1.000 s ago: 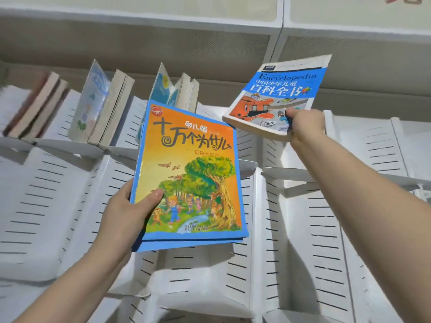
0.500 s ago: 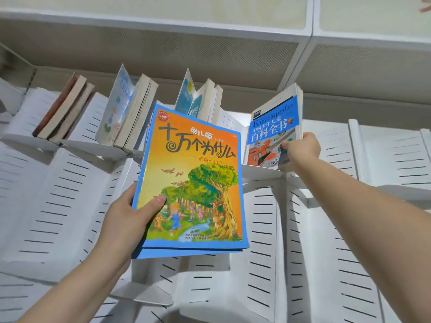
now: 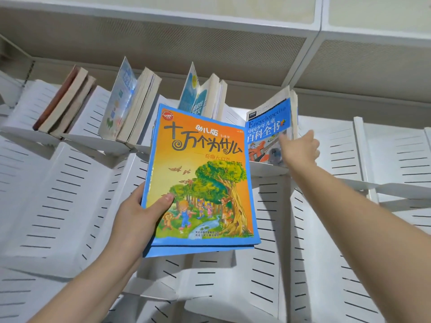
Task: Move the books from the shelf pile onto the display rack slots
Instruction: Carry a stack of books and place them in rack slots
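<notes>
My left hand [image 3: 137, 220] grips a thin stack of books by its lower left corner, thumb on the cover. The top one is an orange picture book [image 3: 200, 173] with a blue border and a big tree. A blue encyclopedia [image 3: 270, 129] stands upright in a top-row slot of the white display rack [image 3: 70, 183]. My right hand [image 3: 299, 149] is at the encyclopedia's lower right corner, thumb stretched onto the cover, the fingers behind the book out of sight.
Three other top-row slots to the left hold books: a brown pair [image 3: 65, 101], a pale illustrated group [image 3: 130, 101], a light blue group [image 3: 203, 94]. The lower slots show only slotted white panels. A shelf underside [image 3: 163, 31] hangs close above.
My right hand has carried the encyclopedia down from mid-air, turned it upright and set it in the top-row slot; its grip has loosened. The orange stack in my left hand stayed put.
</notes>
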